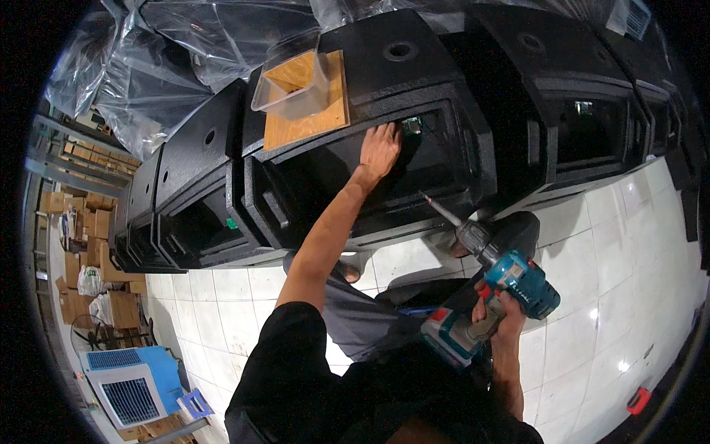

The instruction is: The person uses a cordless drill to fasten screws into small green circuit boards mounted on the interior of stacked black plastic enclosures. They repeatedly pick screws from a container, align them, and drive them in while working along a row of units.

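My left hand (380, 151) reaches into the recessed opening of a black speaker cabinet (436, 78). Its fingers are bent and closed together, and what they hold, if anything, is hidden. Close to those fingers, a small green circuit board (412, 126) shows inside the opening. My right hand (506, 320) is wrapped round the grip of a teal and black cordless drill (521, 283). The drill's long bit points up and left toward the cabinet's lower edge, apart from it. On top of the cabinet a clear plastic tub (302, 102) rests on a wooden board (310, 130).
More black cabinets (198, 140) stand in a row to either side, with clear plastic sheeting (222, 37) behind. Cardboard boxes (122, 309) and a blue and white air cooler (133, 392) are at the left. A red object (638, 400) lies on the white tiled floor (592, 355).
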{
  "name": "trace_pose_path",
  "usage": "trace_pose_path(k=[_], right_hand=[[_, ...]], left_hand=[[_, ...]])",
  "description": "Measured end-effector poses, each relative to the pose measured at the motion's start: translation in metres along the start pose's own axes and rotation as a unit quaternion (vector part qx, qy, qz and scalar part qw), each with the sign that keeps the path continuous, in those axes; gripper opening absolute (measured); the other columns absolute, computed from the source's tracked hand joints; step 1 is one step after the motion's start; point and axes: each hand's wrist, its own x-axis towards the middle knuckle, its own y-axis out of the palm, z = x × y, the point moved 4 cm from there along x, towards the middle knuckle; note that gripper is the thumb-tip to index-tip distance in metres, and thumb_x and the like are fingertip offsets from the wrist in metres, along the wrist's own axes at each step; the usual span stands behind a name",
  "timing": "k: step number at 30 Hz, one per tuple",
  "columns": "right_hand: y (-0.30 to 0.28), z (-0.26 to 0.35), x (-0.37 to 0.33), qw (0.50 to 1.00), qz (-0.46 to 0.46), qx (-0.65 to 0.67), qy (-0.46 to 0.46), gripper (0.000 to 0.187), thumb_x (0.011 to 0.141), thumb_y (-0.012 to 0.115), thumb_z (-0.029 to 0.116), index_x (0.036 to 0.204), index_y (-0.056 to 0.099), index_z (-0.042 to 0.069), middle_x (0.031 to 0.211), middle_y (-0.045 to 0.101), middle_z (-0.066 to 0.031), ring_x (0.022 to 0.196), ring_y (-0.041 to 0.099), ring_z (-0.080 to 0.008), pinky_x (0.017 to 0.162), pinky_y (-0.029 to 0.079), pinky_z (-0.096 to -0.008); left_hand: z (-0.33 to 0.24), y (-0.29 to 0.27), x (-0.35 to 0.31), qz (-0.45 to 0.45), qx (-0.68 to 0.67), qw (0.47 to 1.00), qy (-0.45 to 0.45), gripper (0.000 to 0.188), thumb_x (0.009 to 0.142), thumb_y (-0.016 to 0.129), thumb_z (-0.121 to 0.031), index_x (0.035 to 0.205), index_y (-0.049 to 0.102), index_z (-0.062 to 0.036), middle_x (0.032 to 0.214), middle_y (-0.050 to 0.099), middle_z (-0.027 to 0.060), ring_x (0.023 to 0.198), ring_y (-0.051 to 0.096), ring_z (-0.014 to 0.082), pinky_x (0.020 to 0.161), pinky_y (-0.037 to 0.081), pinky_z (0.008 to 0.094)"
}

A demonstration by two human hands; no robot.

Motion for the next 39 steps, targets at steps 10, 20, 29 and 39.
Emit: trace_pose_path(k=[10,20,29,39], right_hand=[[0.098,-0.008,0.081,0.982,-0.079,0.037,-0.168,0.017,0.094,0.055,0.012,0.104,0.061,-0.002,0.090,0.066,-0.0125,0.054,0.056,-0.0140,0.049,0.048,-0.0272],[0.138,-0.030,0.145,0.984,-0.133,0.069,-0.098,0.017,0.093,0.059,0.021,0.100,0.057,0.006,0.087,0.062,-0.0052,0.053,0.054,-0.0103,0.046,0.048,-0.0259],[0.140,-0.030,0.162,0.980,-0.150,0.071,-0.108,0.015,0.092,0.060,0.020,0.096,0.057,0.006,0.083,0.062,-0.0049,0.051,0.054,-0.0109,0.045,0.048,-0.0268],[0.142,-0.028,0.163,0.981,-0.151,0.056,-0.109,0.016,0.091,0.061,0.021,0.095,0.057,0.006,0.083,0.063,-0.0052,0.050,0.055,-0.0112,0.044,0.049,-0.0263]], left_hand=[[0.011,0.018,0.006,-0.036,-0.078,0.992,-0.091,0.046,0.080,0.061,-0.016,0.125,0.058,-0.0081,0.103,0.062,0.0134,0.097,0.058,0.0300,0.086,0.043,0.0442],[0.019,0.019,0.005,-0.085,-0.245,0.951,-0.167,0.034,0.078,0.070,-0.022,0.109,0.069,-0.0083,0.079,0.063,0.0140,0.080,0.061,0.0325,0.071,0.045,0.0426],[0.013,0.010,0.005,-0.103,-0.230,0.950,-0.186,0.031,0.079,0.070,-0.025,0.107,0.070,-0.0126,0.087,0.068,0.0106,0.079,0.063,0.0283,0.074,0.040,0.0414],[0.016,0.012,0.004,-0.072,-0.267,0.940,-0.200,0.034,0.078,0.072,-0.026,0.108,0.069,-0.0095,0.090,0.068,0.0151,0.084,0.063,0.0313,0.076,0.041,0.0419]])
